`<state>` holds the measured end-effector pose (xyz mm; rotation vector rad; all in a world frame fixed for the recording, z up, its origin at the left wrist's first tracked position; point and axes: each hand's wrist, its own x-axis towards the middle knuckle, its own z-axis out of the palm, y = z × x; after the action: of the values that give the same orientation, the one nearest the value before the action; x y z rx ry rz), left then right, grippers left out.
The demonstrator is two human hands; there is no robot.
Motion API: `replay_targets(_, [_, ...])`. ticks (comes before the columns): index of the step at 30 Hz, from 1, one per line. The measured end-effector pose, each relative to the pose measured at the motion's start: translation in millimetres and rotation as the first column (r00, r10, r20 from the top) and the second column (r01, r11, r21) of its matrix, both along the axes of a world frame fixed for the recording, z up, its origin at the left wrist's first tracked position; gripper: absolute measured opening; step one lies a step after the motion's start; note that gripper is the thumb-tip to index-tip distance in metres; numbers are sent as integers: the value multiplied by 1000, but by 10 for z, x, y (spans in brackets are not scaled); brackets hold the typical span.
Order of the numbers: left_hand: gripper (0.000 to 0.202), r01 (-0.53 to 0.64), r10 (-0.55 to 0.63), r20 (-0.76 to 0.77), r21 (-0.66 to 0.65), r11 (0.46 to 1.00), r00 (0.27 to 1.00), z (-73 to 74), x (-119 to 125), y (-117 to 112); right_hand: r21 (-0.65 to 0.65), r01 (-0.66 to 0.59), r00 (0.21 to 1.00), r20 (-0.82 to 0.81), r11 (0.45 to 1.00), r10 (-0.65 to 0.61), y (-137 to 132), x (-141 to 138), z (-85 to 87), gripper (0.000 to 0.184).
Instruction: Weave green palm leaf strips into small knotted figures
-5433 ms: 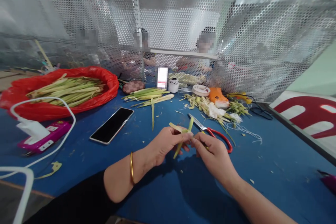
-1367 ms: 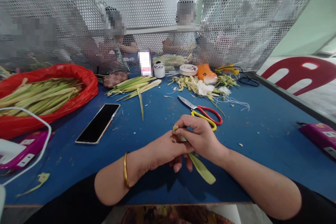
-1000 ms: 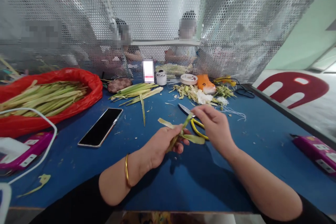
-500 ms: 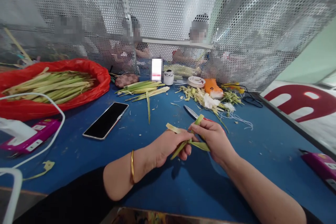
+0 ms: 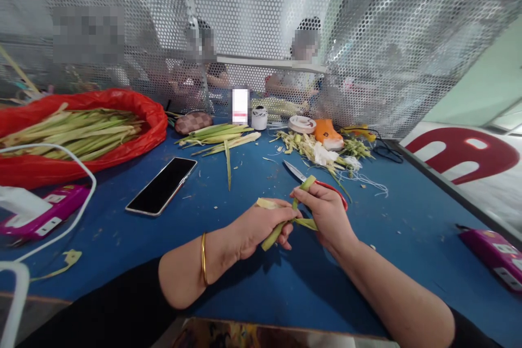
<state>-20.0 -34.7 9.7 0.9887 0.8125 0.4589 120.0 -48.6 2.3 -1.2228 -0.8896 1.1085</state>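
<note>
Green leaf strips (image 5: pixel 271 238) cross one another between my hands, over the front middle of the blue table. My left hand (image 5: pixel 265 224) is closed on them, thumb on top, with a pale strip end poking out above it. My right hand (image 5: pixel 326 206) pinches an upright strip end between thumb and fingers. Another strip points right, beneath the right palm. Just beyond my right hand lie scissors (image 5: pixel 294 171) with red handles, partly hidden by the hand. How the strips are joined is covered by my fingers.
A red bag (image 5: pixel 153 130) of long leaves stands at the left. A phone (image 5: pixel 162 187) lies nearer. Loose leaves (image 5: pixel 222 135), tape (image 5: pixel 302 124) and scraps (image 5: pixel 302 144) line the back, below a perforated screen (image 5: pixel 261 11). Power strips (image 5: pixel 491 255) sit at both sides.
My right hand has moved slightly left and up with its strip, showing more of the scissors' red handle. The lower strip in my left hand now shows its broad side.
</note>
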Motion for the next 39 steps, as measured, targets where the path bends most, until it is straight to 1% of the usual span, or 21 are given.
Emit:
replay_targets(3, [20,-33,33,2,13,999,999,6,-8,-14,-26,-56,996,70,998,58,35,43,24,28])
replay_targets(5, [23,-85,85,31,7,996,996,34,-33,3,-8,-53,979,195,999,53,57,109,55,33])
replay_targets(6, [25,-117,117,64,-6,993,991,55,-51,21,33,-17,961,275,999,8,62,145,74,35])
replay_targets(7, [27,-149,151,106,-23,989,983,78,-71,44,97,39,934,351,994,-71,58,177,94,35])
replay_targets(9, [29,-204,207,187,-36,978,960,128,-109,88,227,143,861,452,963,-234,28,211,129,33])
replay_targets(10, [30,-229,229,215,-25,973,949,151,-121,105,258,152,831,489,954,-265,5,208,140,32])
replay_targets(11, [33,-253,248,233,-6,967,940,173,-128,115,263,120,819,519,957,-245,-21,191,146,34])
replay_targets(12, [35,-279,266,243,20,960,933,191,-129,117,235,40,826,540,971,-164,-45,159,145,36])
replay_targets(13, [36,-301,281,245,51,952,928,206,-123,114,182,-61,839,542,981,-49,-64,118,138,37])
replay_targets(15, [35,-343,310,231,120,932,922,219,-102,96,63,-214,870,467,975,160,-86,22,110,37])
replay_targets(16, [34,-355,320,214,155,922,923,218,-90,86,12,-252,888,400,968,226,-89,-23,93,35])
replay_targets(17, [32,-359,324,194,186,915,926,210,-78,80,-22,-269,908,328,963,261,-89,-60,75,35])
replay_targets(18, [30,-357,324,178,208,911,929,198,-69,78,-40,-276,925,262,960,277,-88,-88,58,33])
replay_targets(20, [31,-344,311,173,210,915,934,165,-58,84,-29,-283,943,175,959,284,-88,-113,32,31])
replay_targets(22, [34,-327,290,210,167,930,934,134,-57,97,16,-299,943,157,954,293,-95,-106,18,29])
replay_targets(26, [39,-313,286,248,80,946,926,123,-66,111,80,-330,927,216,941,307,-118,-67,25,28])
replay_targets(29, [35,-312,290,246,55,948,925,147,-72,103,105,-362,904,280,926,322,-127,-52,39,27])
replay_targets(35, [34,-341,340,255,-45,939,905,182,-80,101,148,-429,859,373,891,351,-126,-35,45,26])
replay_targets(39, [26,-380,383,247,-60,923,890,204,-94,121,139,-462,835,402,876,377,-118,-22,53,25])
